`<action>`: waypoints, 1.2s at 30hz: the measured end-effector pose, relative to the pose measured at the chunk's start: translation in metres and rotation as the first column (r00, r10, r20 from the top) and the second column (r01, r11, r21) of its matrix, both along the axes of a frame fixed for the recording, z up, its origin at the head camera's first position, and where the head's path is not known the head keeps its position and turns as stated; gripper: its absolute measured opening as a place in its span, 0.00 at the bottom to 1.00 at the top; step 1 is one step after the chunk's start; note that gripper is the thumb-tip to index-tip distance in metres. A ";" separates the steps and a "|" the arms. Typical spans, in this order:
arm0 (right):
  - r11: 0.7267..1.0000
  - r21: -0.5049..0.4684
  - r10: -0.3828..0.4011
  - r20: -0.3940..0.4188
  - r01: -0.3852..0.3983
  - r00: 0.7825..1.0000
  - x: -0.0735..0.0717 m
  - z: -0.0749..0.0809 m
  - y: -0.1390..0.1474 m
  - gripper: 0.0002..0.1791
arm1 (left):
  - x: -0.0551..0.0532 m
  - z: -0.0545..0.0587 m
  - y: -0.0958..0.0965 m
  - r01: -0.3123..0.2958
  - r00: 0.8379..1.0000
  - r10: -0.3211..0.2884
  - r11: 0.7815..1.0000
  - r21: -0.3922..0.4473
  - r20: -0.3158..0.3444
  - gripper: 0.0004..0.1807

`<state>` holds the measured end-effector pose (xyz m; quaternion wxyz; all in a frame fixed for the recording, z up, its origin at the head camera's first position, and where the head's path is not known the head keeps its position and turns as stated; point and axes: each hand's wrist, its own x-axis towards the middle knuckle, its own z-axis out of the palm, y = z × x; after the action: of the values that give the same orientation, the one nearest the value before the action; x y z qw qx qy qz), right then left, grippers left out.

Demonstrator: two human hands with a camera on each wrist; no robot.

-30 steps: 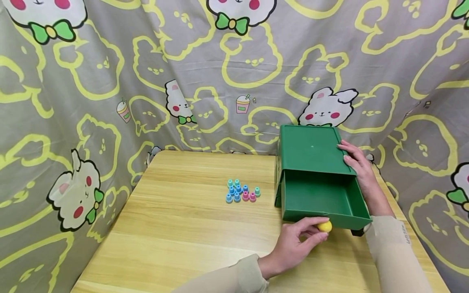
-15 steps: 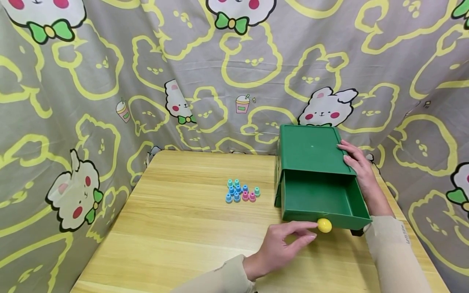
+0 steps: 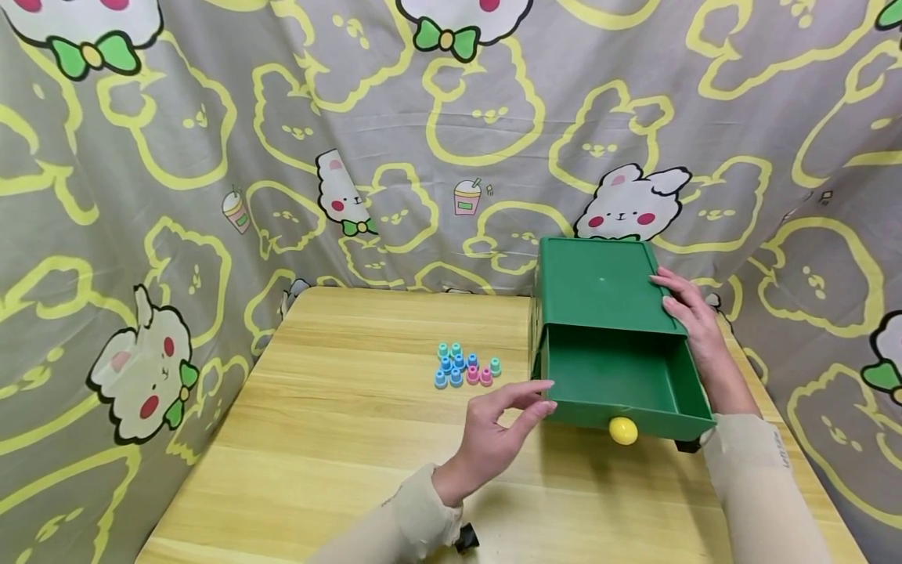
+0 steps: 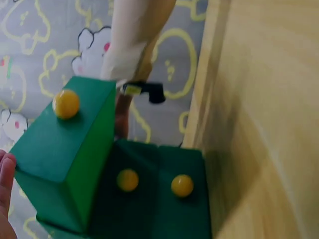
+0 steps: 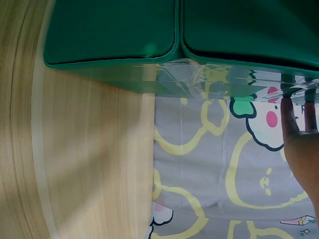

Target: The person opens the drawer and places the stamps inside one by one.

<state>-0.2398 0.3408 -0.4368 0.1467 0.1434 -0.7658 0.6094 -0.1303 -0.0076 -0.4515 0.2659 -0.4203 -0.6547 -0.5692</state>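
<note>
Left hand (image 3: 489, 435) cleared knob (image 3: 623, 431), released | right hand (image 3: 703, 333) touches cabinet (image 3: 600, 283), cropped in wrist view

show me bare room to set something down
Bare: the table left of the coloured pieces, the strip between them and the curtain, and inside the open drawer. Crowded: right end, where the right grip touches the green drawer unit.

A pale yellow-brown table with a wood-grain top (image 3: 338, 439) stretched beneath the left hand (image 3: 486, 439) and the right hand (image 3: 694, 317). A boxy green plastic drawer cabinet (image 3: 599, 286) stood on it, to the right of the left hand and against the right. Just beyond the left hand stood ten small flared pegs (image 3: 460, 363), five blue, three mint green, two pink, clustered closely
</note>
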 end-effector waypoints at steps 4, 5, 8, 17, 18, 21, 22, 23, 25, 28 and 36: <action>1.000 -0.008 0.012 0.031 -0.011 0.999 0.002 0.001 -0.001 0.24 | -0.009 0.004 -0.009 -0.022 0.999 0.024 0.999 0.040 -0.036 0.12; 1.000 -0.008 0.011 0.034 -0.011 0.999 0.002 0.001 -0.001 0.24 | -0.010 0.005 -0.011 -0.025 0.999 0.027 0.998 0.051 -0.039 0.12; 1.000 -0.010 0.005 0.035 -0.005 0.999 0.002 0.002 -0.001 0.24 | -0.016 0.008 -0.017 -0.035 0.999 0.036 0.997 0.072 -0.023 0.13; 1.000 -0.024 0.010 0.035 -0.009 0.999 0.002 0.003 -0.002 0.24 | -0.034 0.004 -0.032 -0.149 0.980 0.139 0.987 0.062 0.146 0.15; 1.000 -0.028 0.011 0.034 -0.011 0.999 0.002 0.003 -0.002 0.24 | -0.036 0.002 -0.033 -0.159 0.973 0.147 0.986 0.055 0.175 0.15; 0.999 -0.033 0.012 0.026 -0.012 1.000 0.001 0.002 -0.002 0.24 | -0.044 -0.005 -0.038 -0.169 0.948 0.149 0.985 0.047 0.282 0.14; 0.999 -0.033 0.011 0.024 -0.010 1.000 0.001 0.002 -0.002 0.24 | -0.046 -0.007 -0.039 -0.169 0.937 0.147 0.985 0.044 0.316 0.14; 0.999 -0.034 0.009 0.021 -0.008 1.000 0.001 0.002 -0.002 0.24 | -0.048 -0.009 -0.041 -0.174 0.925 0.151 0.984 0.038 0.349 0.13; 0.999 -0.032 0.006 0.018 -0.005 1.000 0.001 0.002 -0.002 0.24 | -0.053 -0.014 -0.044 -0.188 0.902 0.165 0.982 0.020 0.399 0.13; 0.999 -0.031 0.008 0.023 -0.007 1.000 0.001 0.002 -0.002 0.24 | -0.059 -0.022 -0.051 -0.217 0.873 0.201 0.976 -0.015 0.444 0.13; 1.000 -0.009 0.015 0.012 -0.015 1.000 0.001 0.002 -0.001 0.24 | -0.074 -0.044 -0.073 -0.271 0.819 0.276 0.959 -0.085 0.503 0.13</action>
<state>-0.2387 0.3398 -0.4352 0.1378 0.1448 -0.7628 0.6149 -0.2042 -0.0808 -0.4952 0.1600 -0.1577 -0.7576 -0.6129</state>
